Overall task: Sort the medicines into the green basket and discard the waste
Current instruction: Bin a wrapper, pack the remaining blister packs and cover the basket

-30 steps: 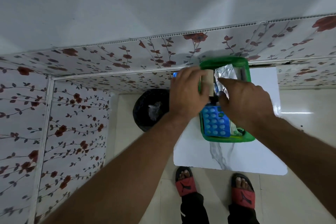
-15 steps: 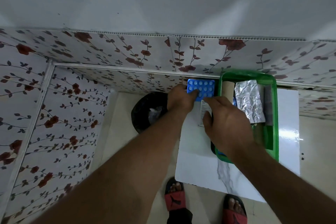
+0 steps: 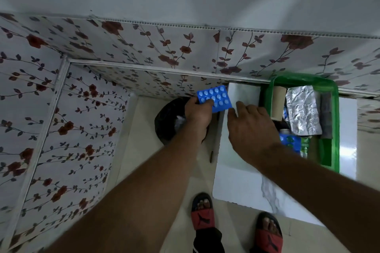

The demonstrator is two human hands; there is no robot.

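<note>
My left hand [image 3: 198, 114] grips a blue blister pack [image 3: 214, 97] of pills by its lower left corner, holding it above the black waste bin [image 3: 167, 121] just left of the white table. My right hand [image 3: 251, 129] hovers over the table beside the pack, fingers spread, holding nothing. The green basket [image 3: 335, 129] stands on the table to the right. In it lie a cardboard roll [image 3: 277, 101], a silver foil strip [image 3: 302, 112], a dark strip [image 3: 326, 117] and another blue blister pack [image 3: 290, 142], partly hidden by my right wrist.
The white marble-look table [image 3: 242, 185] stands against a floral-panelled wall [image 3: 144, 47], with a second floral panel [image 3: 61, 129] closing in the left side. The bin sits on the tiled floor in the corner. My feet in red and black sandals [image 3: 202, 214] are at the table's front edge.
My left hand has carried the blue blister pack out of the basket and leftward, over the bin. My right hand has let go and drawn left of the basket.
</note>
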